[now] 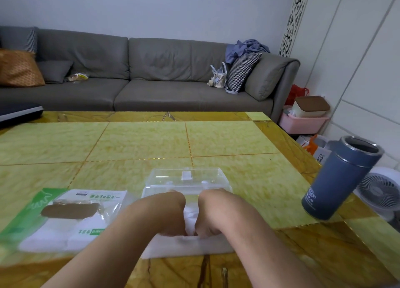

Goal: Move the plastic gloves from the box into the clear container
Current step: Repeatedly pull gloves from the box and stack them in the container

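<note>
A white stack of plastic gloves (190, 246) lies on the table's near side, directly in front of the clear container (186, 177), whose lid stands open behind it. My left hand (171, 216) and my right hand (211, 216) are side by side with bent wrists. Their fingers curl down onto the stack and grip its top. My hands hide the container's near part, so I cannot tell whether the stack sits inside it. The green and white glove package (71, 218) lies flat to the left with white gloves showing in it.
A blue-grey flask (339, 179) with an open mouth stands near the table's right edge. A white fan (378, 190) is on the floor beyond it. A grey sofa (151, 71) runs behind the yellow-tiled table (140, 142), and a dark flat object (19, 112) sits at far left.
</note>
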Tool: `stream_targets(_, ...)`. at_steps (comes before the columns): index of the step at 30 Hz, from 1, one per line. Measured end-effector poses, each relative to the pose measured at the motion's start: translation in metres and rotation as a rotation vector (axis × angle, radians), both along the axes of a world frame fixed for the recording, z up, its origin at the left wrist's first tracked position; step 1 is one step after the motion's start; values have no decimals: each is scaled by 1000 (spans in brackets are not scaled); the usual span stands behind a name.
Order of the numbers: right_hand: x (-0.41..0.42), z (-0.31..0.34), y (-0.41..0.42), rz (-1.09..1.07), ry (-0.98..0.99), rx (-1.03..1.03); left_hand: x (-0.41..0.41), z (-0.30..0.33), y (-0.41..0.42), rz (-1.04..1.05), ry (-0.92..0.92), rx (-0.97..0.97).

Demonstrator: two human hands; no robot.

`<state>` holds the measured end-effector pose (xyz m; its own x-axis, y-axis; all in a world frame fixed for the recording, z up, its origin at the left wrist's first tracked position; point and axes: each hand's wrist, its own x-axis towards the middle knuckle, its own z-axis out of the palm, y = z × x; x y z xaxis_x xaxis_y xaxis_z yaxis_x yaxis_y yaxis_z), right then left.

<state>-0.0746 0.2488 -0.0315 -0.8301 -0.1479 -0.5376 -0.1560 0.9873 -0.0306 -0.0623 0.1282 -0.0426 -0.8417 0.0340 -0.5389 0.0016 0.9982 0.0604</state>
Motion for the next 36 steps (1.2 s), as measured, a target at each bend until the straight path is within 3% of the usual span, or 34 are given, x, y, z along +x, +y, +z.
stream_targets(6,-7,-10,0,-56,8,-25,0,13,-15,-64,-51,-38)
stream_targets(13,-7,-19,6,-85,150,-208,1,1,-8,-46,103,-10)
stream_targets(18,-4,-11,2,-104,31,-59,1,2,-18,-38,87,79)
stream_targets(21,1,-5,5,-109,96,-143,5,11,-23,-68,89,83)
stream_targets(25,10,5,9,-70,245,-180,18,17,-35,-77,273,130)
stream_targets(31,20,13,5,-49,502,-284,38,31,-59,-58,617,351)
stream_targets(36,30,14,-20,27,662,-511,41,22,-113,259,836,449)
